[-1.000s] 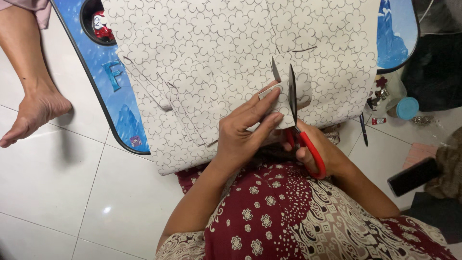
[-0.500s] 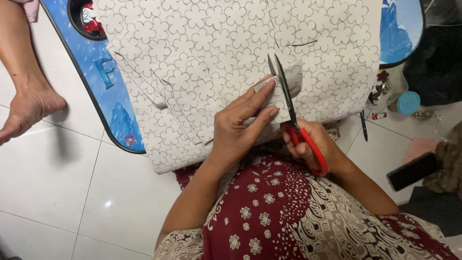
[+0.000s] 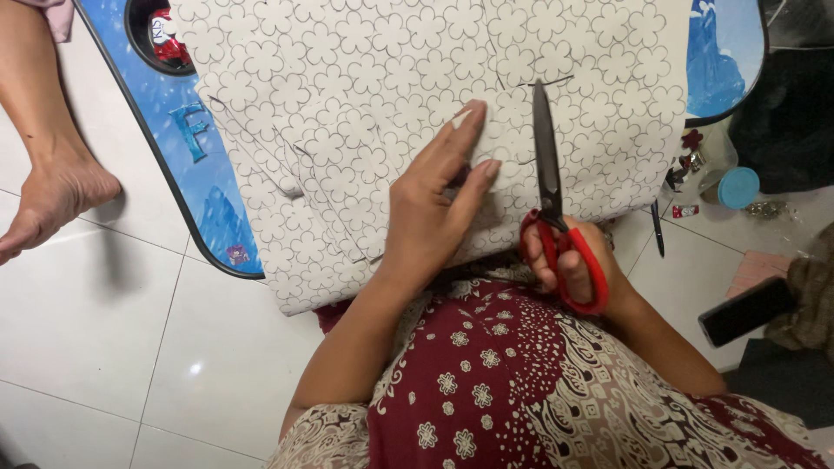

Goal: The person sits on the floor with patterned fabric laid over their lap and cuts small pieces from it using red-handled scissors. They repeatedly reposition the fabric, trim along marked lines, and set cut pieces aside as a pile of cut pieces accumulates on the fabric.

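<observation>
A small clear plastic container with a round light-blue lid [image 3: 737, 187] is standing on the floor right of the blue board [image 3: 204, 165]; a dark-screened black phone [image 3: 747, 310] is lying below it.

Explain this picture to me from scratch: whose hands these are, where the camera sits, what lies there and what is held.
The camera is worn on a person's head and looks down, so both hands are the wearer's own. The left hand lies flat on a white fabric printed with flower outlines, pressing it down. The right hand holds red-handled scissors, blades shut and pointing away, lying on the fabric by a cut edge. The fabric is spread over a blue board on a white tiled floor. Another person's bare foot rests at the left. On the right lie a pen, a blue lid and a dark phone.
</observation>
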### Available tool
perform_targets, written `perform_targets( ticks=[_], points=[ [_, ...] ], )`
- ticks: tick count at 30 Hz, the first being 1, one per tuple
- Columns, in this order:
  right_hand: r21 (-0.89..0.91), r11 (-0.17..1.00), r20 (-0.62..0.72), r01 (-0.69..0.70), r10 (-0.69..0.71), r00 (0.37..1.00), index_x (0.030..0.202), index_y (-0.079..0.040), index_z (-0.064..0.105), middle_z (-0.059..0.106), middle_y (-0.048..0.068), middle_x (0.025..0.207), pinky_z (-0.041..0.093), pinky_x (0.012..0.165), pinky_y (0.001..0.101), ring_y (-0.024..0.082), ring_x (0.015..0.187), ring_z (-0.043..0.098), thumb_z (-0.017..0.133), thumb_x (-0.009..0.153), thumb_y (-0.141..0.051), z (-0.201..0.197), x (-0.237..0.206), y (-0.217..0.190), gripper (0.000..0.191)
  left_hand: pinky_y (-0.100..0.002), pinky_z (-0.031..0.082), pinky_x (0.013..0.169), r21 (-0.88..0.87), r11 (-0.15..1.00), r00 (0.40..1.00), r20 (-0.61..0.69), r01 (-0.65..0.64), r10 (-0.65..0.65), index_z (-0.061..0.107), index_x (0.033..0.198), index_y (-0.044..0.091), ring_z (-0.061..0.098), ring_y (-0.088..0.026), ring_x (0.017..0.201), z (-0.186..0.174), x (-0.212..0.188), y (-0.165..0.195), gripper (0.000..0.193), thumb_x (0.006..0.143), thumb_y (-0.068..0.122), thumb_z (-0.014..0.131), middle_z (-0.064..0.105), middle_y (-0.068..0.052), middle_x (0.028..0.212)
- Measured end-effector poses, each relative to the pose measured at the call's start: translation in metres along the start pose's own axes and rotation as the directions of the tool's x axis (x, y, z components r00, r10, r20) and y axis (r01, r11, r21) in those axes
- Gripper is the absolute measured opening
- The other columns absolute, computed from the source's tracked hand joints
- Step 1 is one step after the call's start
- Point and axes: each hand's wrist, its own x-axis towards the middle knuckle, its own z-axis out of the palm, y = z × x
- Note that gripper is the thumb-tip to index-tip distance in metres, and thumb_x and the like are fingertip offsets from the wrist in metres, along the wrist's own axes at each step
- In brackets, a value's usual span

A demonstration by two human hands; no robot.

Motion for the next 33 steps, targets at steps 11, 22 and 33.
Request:
perform_targets(
  ticks=[11,22,33],
  points=[
    [-0.514,0.858,0.147,0.021,0.064,0.987,0.086,-0.013,0.058,0.053,-0.005,0.066,0.044,0.054,0.0262,0.009,0.059,0.052,0.052,0.089,-0.078,-0.009,0.008,0.0,0.065,-0.04,0.047,0.081,0.749,0.606,0.955,-0.291,0.266,-0.059,0.06,0.126,0.014,0.059,-0.023,0.093,-0.062,-0.018,-0.014,0.048,0.091,0.04,0.083,0.066,-0.003,0.102],
    [-0.675,0.735,0.281,-0.069,0.342,0.897,0.084,-0.007,0.062,0.06,0.004,0.064,0.047,0.053,0.0339,0.015,0.056,0.058,0.073,0.082,-0.056,0.024,0.031,-0.023,0.05,-0.043,0.049,0.09,0.667,0.647,0.925,-0.333,0.37,-0.185,0.052,0.146,0.008,0.052,-0.033,0.112,-0.071,-0.027,-0.012,0.087,0.079,0.048,0.089,0.054,-0.013,0.125],
    [-0.715,0.656,0.165,-0.242,0.495,0.853,0.082,-0.008,0.066,0.059,0.004,0.056,0.043,0.05,0.0355,0.015,0.051,0.056,0.074,0.081,-0.052,0.025,0.03,-0.016,0.044,-0.034,0.053,0.096,0.394,0.837,0.922,-0.231,0.38,-0.309,0.061,0.128,0.016,0.065,-0.015,0.103,-0.072,-0.016,-0.005,0.04,0.096,0.023,0.084,0.07,0.001,0.121]
  ],
)
